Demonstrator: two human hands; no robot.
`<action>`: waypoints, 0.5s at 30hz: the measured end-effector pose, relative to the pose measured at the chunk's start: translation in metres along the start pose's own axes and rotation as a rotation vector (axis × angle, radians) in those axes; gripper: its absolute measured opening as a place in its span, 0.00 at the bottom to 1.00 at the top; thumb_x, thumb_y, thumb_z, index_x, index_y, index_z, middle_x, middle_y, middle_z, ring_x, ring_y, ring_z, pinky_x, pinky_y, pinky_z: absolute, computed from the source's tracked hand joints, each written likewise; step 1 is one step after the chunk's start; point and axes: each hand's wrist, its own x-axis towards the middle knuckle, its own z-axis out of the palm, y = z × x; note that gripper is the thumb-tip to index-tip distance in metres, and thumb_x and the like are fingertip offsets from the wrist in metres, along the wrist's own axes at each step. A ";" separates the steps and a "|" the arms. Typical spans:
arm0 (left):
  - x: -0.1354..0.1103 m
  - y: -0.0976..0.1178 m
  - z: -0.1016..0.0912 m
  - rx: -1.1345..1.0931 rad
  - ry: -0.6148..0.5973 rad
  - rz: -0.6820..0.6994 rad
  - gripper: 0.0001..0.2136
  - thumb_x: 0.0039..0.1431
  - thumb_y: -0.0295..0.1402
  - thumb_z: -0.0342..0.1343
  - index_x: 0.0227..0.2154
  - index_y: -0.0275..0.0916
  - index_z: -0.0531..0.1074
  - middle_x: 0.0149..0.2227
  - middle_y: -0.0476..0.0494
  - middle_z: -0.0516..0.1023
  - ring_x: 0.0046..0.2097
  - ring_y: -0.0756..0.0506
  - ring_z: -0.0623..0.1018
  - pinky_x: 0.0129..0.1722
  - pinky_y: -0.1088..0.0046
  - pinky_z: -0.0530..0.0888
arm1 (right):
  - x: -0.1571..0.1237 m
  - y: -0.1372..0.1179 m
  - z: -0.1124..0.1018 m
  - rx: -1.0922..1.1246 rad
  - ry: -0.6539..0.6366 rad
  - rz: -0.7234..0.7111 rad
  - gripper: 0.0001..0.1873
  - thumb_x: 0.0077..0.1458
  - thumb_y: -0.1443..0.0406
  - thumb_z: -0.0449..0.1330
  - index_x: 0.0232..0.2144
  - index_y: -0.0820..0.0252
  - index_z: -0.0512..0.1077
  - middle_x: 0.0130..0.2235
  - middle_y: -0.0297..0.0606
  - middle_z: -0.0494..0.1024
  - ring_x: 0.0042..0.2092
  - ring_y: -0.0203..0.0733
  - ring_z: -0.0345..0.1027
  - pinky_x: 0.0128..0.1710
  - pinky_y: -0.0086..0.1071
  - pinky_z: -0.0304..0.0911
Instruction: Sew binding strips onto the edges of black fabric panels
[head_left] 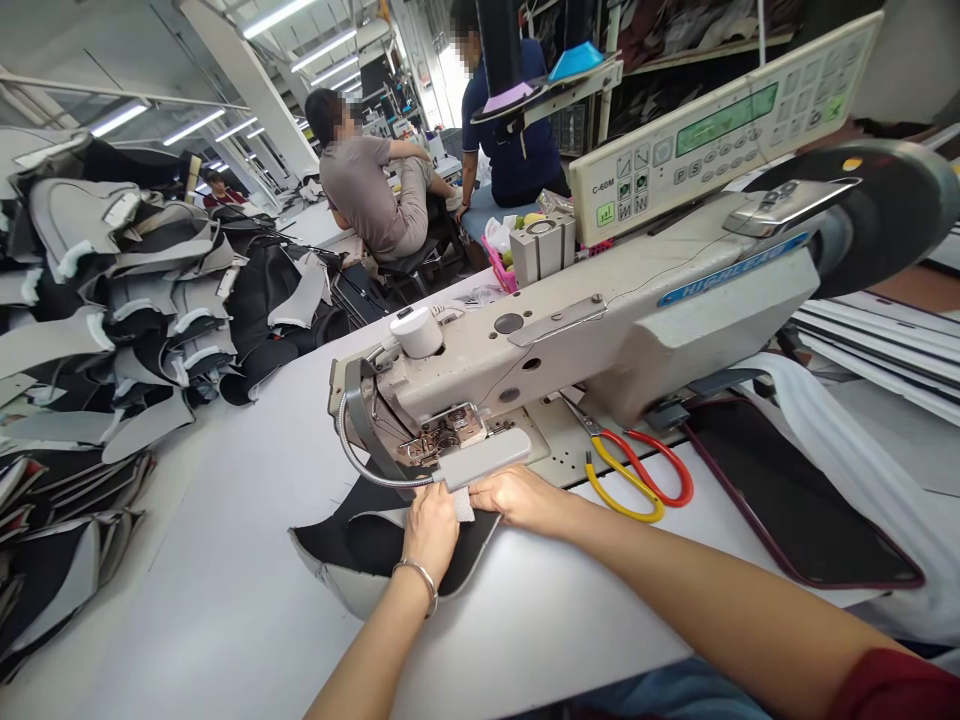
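A black padded fabric piece (375,508) with a light grey underside lies curved under the head of the sewing machine (480,370). My left hand (433,525), with a metal bangle at the wrist, is on top of this piece, its fingers closed against the fabric below the lamp. My right hand (517,497) pinches at the right edge of the piece, beside a short white webbing strip (464,505) that shows between both hands. The machine's lamp (484,458) hides the needle area and part of my fingertips.
Scissors (637,475) with red and yellow handles lie right of my right hand, near a dark phone (802,490). A control panel (727,130) stands above the machine arm. Fabric parts (135,270) are piled at left. Two people sit behind the machine; another is farther back.
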 end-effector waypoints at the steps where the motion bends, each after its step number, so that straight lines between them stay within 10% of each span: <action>1: 0.000 0.000 0.001 -0.005 0.007 -0.003 0.16 0.53 0.20 0.40 0.41 0.36 0.67 0.37 0.43 0.73 0.42 0.45 0.71 0.45 0.69 0.66 | 0.000 0.001 -0.001 0.005 -0.005 -0.007 0.14 0.53 0.73 0.47 0.36 0.61 0.71 0.36 0.41 0.74 0.45 0.40 0.63 0.43 0.31 0.57; 15: -0.001 0.006 0.002 -0.010 0.041 -0.011 0.16 0.54 0.21 0.40 0.41 0.39 0.68 0.38 0.43 0.72 0.43 0.44 0.69 0.44 0.69 0.65 | -0.001 -0.005 -0.009 -0.005 -0.012 -0.006 0.12 0.54 0.71 0.47 0.30 0.62 0.71 0.31 0.40 0.73 0.38 0.39 0.65 0.37 0.30 0.57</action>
